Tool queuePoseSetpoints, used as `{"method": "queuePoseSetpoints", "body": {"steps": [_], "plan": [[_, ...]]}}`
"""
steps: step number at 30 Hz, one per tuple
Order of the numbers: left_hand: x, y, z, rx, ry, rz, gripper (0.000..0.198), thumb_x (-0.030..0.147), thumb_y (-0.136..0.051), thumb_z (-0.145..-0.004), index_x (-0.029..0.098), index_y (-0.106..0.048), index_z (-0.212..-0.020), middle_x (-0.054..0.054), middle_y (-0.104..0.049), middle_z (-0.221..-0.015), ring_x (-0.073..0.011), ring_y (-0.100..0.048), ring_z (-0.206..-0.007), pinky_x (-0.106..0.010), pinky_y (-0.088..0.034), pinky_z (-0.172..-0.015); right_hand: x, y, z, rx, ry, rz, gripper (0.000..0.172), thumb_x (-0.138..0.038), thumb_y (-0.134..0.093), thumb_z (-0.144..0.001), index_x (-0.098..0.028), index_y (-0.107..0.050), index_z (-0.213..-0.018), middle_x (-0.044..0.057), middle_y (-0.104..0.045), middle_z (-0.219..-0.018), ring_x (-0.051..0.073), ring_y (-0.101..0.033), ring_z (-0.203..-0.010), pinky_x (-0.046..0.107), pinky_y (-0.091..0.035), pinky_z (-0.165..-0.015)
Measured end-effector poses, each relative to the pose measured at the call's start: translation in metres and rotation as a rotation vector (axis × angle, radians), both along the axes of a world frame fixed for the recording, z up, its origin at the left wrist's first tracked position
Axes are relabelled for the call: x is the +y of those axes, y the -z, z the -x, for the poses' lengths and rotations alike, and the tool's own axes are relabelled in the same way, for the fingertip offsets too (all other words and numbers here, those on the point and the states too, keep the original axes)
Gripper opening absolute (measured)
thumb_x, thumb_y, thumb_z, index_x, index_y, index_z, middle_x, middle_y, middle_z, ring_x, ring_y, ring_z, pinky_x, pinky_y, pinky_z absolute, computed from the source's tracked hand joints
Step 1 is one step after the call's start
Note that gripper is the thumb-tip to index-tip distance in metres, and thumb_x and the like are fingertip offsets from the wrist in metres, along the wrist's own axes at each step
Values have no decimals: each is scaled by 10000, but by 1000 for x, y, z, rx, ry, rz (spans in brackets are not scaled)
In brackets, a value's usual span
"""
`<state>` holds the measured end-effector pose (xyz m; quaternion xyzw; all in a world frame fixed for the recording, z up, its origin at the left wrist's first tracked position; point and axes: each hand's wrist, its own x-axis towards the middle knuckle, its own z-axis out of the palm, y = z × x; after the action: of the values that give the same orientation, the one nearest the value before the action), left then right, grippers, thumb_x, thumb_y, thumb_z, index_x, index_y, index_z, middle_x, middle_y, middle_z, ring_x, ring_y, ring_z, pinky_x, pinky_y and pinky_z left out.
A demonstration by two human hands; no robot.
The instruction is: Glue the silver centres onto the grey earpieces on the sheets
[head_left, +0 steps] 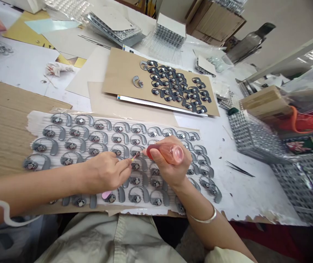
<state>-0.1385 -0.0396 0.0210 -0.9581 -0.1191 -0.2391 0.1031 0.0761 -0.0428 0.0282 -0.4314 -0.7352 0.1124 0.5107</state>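
Note:
Rows of grey ear-hook earphone pieces (119, 139) lie on a pale ribbed sheet (42, 118) in front of me. My left hand (108, 171) pinches a thin small tool (133, 159) with a yellowish and pink tip. A pink rounded end (106, 194) shows beneath that hand; whether it belongs to the same tool I cannot tell. Closed around a translucent red squeeze bottle (169, 152), my right hand (177, 168) tilts it, its nozzle down to the left. Both tips meet near one earphone piece (136, 152) in the middle; contact is too small to make out.
Behind the sheet, a brown board (123, 73) carries many darker ear-hook pieces (170, 82). Black tweezers (240, 169) lie on the right. Stacked clear plastic trays (251, 135) line the right side, with a cardboard box (266, 100) behind. A grey bottle (248, 45) stands farther back.

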Motion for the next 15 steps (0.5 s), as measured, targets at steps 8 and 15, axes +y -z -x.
{"method": "queuePoseSetpoints", "body": {"steps": [8, 15], "plan": [[0, -1, 0, -17, 13, 30, 203, 16, -421, -862, 82, -605, -809, -122, -678, -818, -148, -621, -583, -262, -494, -474, -2, -1, -2, -22, 5, 16, 60, -167, -688, -761, -189, -633, -771, 15, -633, -674, 153, -574, -613, 339, -494, -607], [0, 0, 0, -15, 14, 28, 195, 18, -427, -865, 78, -606, -820, -134, -680, -836, -153, -627, -603, -260, -499, -480, -3, -2, -2, -26, -2, 0, 69, -160, -687, -760, -190, -626, -761, 22, -630, -671, 153, -559, -608, 340, -484, -597]]}}
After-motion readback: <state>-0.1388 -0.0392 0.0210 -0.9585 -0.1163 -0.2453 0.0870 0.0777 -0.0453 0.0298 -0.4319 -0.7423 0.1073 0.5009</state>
